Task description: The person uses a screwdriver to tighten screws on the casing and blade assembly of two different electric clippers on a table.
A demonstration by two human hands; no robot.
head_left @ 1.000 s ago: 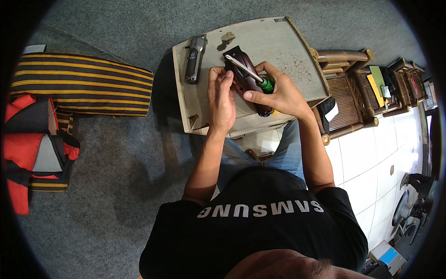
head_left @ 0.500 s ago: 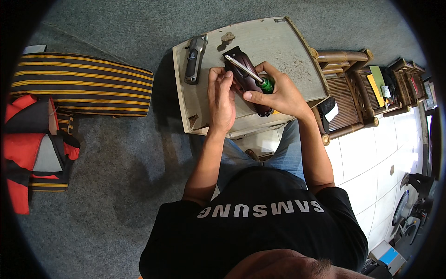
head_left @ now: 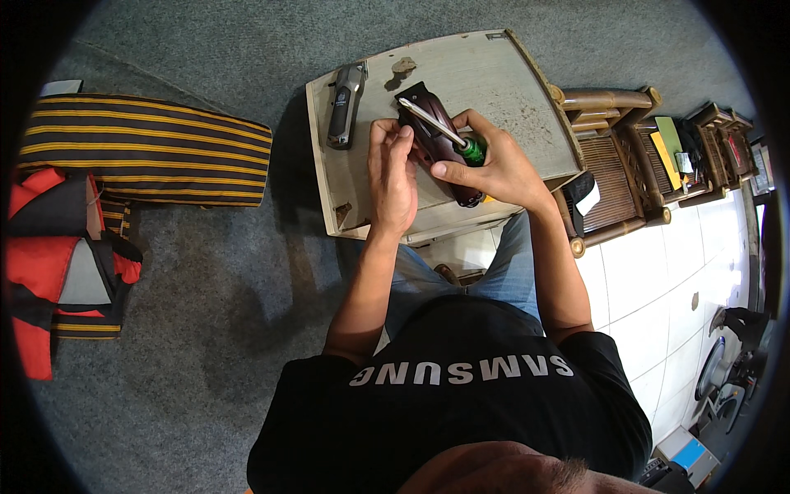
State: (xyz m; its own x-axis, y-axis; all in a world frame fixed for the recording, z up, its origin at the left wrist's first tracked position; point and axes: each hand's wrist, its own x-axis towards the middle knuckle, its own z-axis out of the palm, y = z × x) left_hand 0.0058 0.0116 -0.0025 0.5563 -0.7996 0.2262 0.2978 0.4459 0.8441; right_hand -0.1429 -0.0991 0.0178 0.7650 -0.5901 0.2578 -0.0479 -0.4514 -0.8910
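A dark maroon hair clipper point(head_left: 440, 146) is held above a small pale table, tilted with its blade end toward the far left. My left hand point(head_left: 392, 177) is closed at the clipper's left side, fingers curled and partly hidden. My right hand point(head_left: 506, 169) grips a screwdriver point(head_left: 471, 151) by its green handle. Its metal shaft lies slantwise over the clipper's body, the tip close to the blade end. The right fingers also rest along the clipper's right side. A second, grey hair clipper point(head_left: 346, 107) lies on the table, left of my hands.
The worn tabletop point(head_left: 485, 66) has stains and a raised wooden edge. A bamboo bench point(head_left: 609, 173) stands close on the right, with papers farther along it. At the left are a striped cushion point(head_left: 156, 152) and a red and black garment point(head_left: 49, 255). Grey carpet point(head_left: 206, 329) meets white tiles point(head_left: 642, 288).
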